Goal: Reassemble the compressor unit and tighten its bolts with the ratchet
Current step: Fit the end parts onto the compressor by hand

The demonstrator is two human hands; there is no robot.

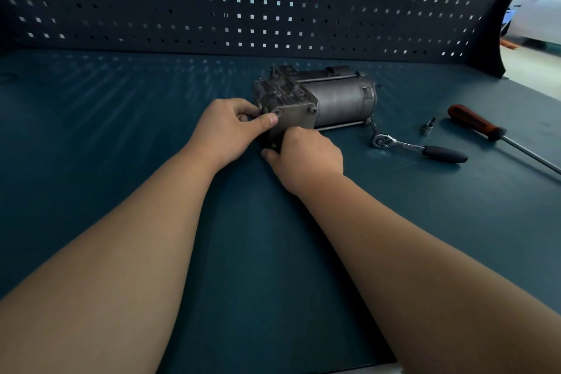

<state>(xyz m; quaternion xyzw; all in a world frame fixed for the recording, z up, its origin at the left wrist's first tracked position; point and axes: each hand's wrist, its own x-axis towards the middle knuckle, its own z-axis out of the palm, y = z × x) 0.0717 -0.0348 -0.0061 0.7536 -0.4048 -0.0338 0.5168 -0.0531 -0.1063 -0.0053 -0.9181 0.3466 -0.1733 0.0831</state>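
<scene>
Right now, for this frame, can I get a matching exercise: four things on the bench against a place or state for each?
Things: 1 ratchet; 2 screwdriver; 3 socket; 4 compressor.
Descriptions: A gripped by left hand and right hand; B red handle, farthest right; C small, between the two tools; D black handle, lying untouched.
Pairs: 1-D; 2-B; 3-C; 4-A.

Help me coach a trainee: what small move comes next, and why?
Probably finger-turn the bolt by the left hand's thumb until seated: both hands are at the cover plate, the right hand at its lower edge, and the ratchet lies untouched.
</scene>
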